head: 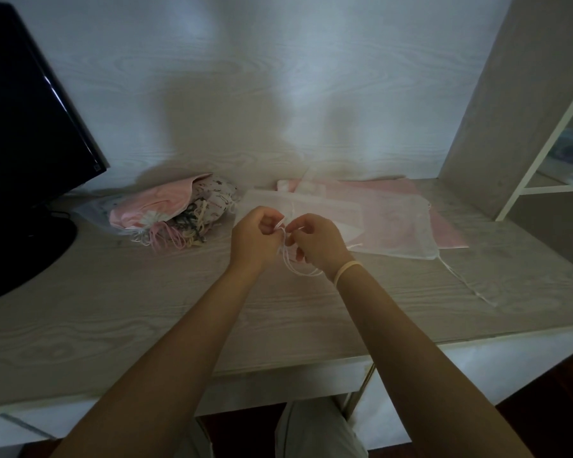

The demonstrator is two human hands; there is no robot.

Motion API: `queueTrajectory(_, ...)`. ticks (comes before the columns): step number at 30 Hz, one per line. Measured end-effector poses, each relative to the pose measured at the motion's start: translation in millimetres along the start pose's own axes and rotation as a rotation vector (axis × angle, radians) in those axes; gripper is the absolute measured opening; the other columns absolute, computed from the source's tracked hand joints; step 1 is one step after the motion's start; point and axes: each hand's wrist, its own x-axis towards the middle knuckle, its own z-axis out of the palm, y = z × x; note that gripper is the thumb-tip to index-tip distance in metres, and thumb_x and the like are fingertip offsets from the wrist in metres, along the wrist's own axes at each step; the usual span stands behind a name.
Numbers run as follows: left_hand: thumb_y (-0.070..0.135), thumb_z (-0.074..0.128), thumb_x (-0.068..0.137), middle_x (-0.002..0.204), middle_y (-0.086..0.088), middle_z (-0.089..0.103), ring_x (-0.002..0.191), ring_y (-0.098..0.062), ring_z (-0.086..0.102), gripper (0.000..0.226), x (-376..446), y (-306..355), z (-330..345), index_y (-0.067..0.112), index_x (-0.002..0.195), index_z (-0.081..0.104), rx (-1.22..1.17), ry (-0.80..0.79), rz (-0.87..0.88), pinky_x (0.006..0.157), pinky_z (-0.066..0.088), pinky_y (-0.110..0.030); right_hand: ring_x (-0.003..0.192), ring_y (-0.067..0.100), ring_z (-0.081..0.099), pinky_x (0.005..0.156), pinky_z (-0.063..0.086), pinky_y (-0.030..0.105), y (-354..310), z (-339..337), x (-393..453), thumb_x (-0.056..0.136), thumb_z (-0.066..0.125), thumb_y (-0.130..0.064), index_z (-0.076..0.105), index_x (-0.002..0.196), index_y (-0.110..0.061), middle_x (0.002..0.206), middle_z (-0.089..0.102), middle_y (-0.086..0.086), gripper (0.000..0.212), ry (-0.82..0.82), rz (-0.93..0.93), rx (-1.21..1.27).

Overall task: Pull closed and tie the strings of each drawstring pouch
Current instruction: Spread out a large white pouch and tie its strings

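Note:
A sheer white drawstring pouch (315, 206) lies flat on the desk just beyond my hands. My left hand (255, 238) and my right hand (318, 242) meet over its near edge, both pinching its thin white strings (295, 266), which loop down between my wrists. A second sheer white pouch (407, 226) lies to the right on a pink one (444, 229), its string (470, 285) trailing toward the desk's front. At the left is a heap of pink and patterned pouches (176, 213) with bunched strings.
A black monitor (27, 133) on a round stand (24, 252) fills the left. The wooden desk (129, 309) backs onto a wood-grain wall. A shelf unit (523, 104) rises at the right. My knees show under the desk's front edge.

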Motion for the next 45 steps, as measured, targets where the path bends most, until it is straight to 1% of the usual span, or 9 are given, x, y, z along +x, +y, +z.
queueTrajectory(10, 0.000, 0.070, 0.079, 0.085, 0.009, 0.067, 0.080, -0.007, 0.065, 0.024, 0, -1, -2, 0.022, 0.088, 0.065, -0.063, 0.010, -0.050, 0.070, 0.054, -0.019, 0.045, 0.002, 0.053, 0.049, 0.046, 0.012, 8, 7, 5, 0.085, 0.069, -0.016, 0.071, 0.084, -0.017, 0.061, 0.063, -0.005, 0.003, 0.081, -0.098, -0.132)
queueTrajectory(17, 0.002, 0.073, 0.077, 0.080, 0.007, 0.068, 0.078, -0.007, 0.065, 0.025, 1, -8, -2, 0.025, 0.078, 0.064, -0.072, 0.035, -0.060, 0.071, 0.054, -0.022, 0.057, 0.008, 0.054, 0.061, 0.049, 0.023, 10, 4, 9, 0.082, 0.068, -0.016, 0.070, 0.074, -0.011, 0.067, 0.064, -0.003, 0.010, 0.106, -0.160, -0.272)
queueTrajectory(21, -0.001, 0.074, 0.075, 0.074, 0.009, 0.066, 0.070, -0.005, 0.062, 0.031, 3, -15, -1, 0.028, 0.071, 0.061, -0.073, 0.050, -0.085, 0.070, 0.053, -0.022, 0.059, 0.020, 0.048, 0.056, 0.043, 0.031, 3, -4, 6, 0.084, 0.058, -0.015, 0.060, 0.062, -0.008, 0.058, 0.053, 0.004, 0.023, -0.006, 0.086, 0.160)
queueTrajectory(26, -0.001, 0.073, 0.073, 0.070, 0.009, 0.064, 0.065, -0.002, 0.059, 0.028, 5, -18, -1, 0.024, 0.069, 0.063, -0.058, 0.056, -0.106, 0.063, 0.048, -0.015, 0.072, 0.018, 0.055, 0.073, 0.044, 0.032, -3, -29, 7, 0.086, 0.060, -0.008, 0.066, 0.072, -0.009, 0.071, 0.059, 0.006, 0.016, 0.111, 0.026, 0.681)
queueTrajectory(29, -0.002, 0.073, 0.072, 0.069, 0.008, 0.066, 0.066, -0.007, 0.061, 0.028, 5, -22, 1, 0.024, 0.068, 0.064, -0.049, 0.051, -0.116, 0.066, 0.050, -0.022, 0.062, 0.021, 0.053, 0.076, 0.050, 0.034, -11, -36, 4, 0.081, 0.057, -0.005, 0.060, 0.055, -0.011, 0.057, 0.055, 0.007, 0.027, -0.107, 0.040, 1.171)
queueTrajectory(32, 0.000, 0.074, 0.073, 0.070, 0.005, 0.067, 0.068, -0.011, 0.063, 0.022, 6, -23, 2, 0.021, 0.071, 0.067, -0.061, 0.059, -0.119, 0.070, 0.052, -0.027, 0.040, 0.015, 0.025, 0.041, 0.025, 0.024, -9, -35, 1, 0.089, 0.054, -0.010, 0.038, 0.049, -0.020, 0.045, 0.030, -0.001, 0.044, -0.198, 0.110, 0.829)
queueTrajectory(34, 0.008, 0.076, 0.077, 0.075, 0.003, 0.070, 0.073, -0.014, 0.067, 0.012, 9, -25, 2, 0.018, 0.078, 0.071, -0.080, 0.020, -0.119, 0.074, 0.055, -0.030, 0.040, 0.014, 0.025, 0.040, 0.019, 0.022, -2, -30, 5, 0.088, 0.060, -0.012, 0.036, 0.057, -0.019, 0.047, 0.033, -0.001, 0.039, -0.133, 0.111, 0.366)
queueTrajectory(38, 0.026, 0.072, 0.086, 0.081, 0.001, 0.075, 0.080, -0.017, 0.072, 0.009, 5, -29, 1, 0.017, 0.085, 0.075, -0.107, -0.071, -0.158, 0.084, 0.059, -0.040, 0.065, 0.013, 0.053, 0.062, 0.040, 0.025, 18, -16, 10, 0.077, 0.069, -0.020, 0.056, 0.071, -0.017, 0.072, 0.061, -0.001, 0.016, 0.036, -0.058, -0.328)
queueTrajectory(45, 0.012, 0.059, 0.096, 0.098, -0.012, 0.074, 0.094, -0.024, 0.072, 0.019, -4, -19, -9, 0.000, 0.106, 0.069, -0.715, -0.201, -0.314, 0.079, 0.058, -0.030, 0.066, 0.005, 0.064, 0.061, 0.043, 0.016, 25, -12, 5, 0.077, 0.075, -0.038, 0.069, 0.076, -0.020, 0.064, 0.069, -0.009, 0.019, -0.074, -0.095, -0.385)
